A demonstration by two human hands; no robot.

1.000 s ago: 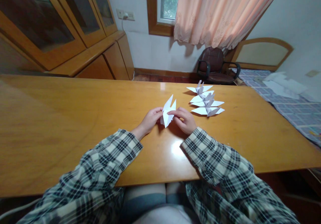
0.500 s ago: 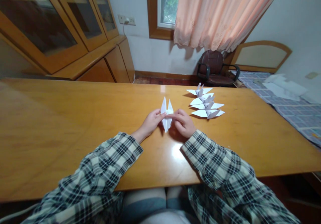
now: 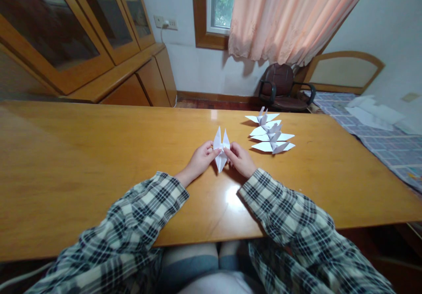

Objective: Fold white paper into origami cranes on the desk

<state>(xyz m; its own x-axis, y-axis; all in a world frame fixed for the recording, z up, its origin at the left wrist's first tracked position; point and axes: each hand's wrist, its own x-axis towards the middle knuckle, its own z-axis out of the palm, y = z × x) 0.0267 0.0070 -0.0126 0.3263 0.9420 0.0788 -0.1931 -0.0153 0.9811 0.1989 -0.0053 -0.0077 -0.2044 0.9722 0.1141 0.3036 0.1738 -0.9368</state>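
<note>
Between my hands, above the middle of the table, is a folded white paper (image 3: 220, 163) with two narrow points upward and one downward. My left hand (image 3: 200, 158) pinches its left side, thumb on the front face. On the right side, my right hand (image 3: 242, 158) is closed on the same paper, its thumb pressed near the centre; the other fingers are partly hidden behind it. To the right, several white paper cranes (image 3: 273, 147) with spread wings stand close together in a row.
The wooden table (image 3: 99, 153) spans the view. Beyond it stand a brown armchair (image 3: 280, 87) and a glass-doored cabinet (image 3: 125, 74) at the left. A bed (image 3: 372, 122) with white sheets on it lies at the right.
My right hand has gone from an outstretched index finger across the paper to a thumb-and-finger grip on its right side. The paper has shifted slightly right.
</note>
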